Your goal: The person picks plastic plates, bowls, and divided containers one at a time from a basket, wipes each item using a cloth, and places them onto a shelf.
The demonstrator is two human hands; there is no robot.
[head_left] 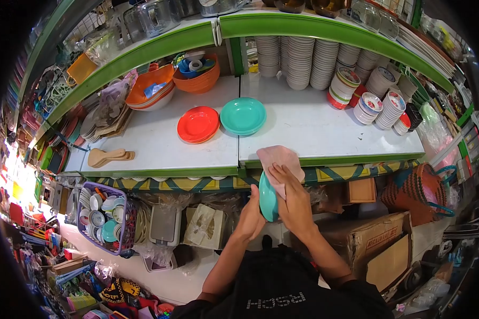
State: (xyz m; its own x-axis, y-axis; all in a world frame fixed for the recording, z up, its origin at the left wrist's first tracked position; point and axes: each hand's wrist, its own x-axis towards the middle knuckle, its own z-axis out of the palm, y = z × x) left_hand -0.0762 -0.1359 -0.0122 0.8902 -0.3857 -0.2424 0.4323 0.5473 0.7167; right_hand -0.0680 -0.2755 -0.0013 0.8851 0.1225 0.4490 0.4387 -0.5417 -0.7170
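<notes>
A teal plate is tilted nearly on edge between my two hands, in front of the shelf. My left hand grips its left rim. Against the plate's right side, my right hand presses a pink cloth, whose upper part sticks up past the fingers. On the white shelf beyond lie teal plates and, just left of them, red-orange plates.
White bowls stand stacked at the shelf's back right. Orange bowls and wooden paddles are on the left. Below are a purple basket of dishes, a cardboard box and a woven bag.
</notes>
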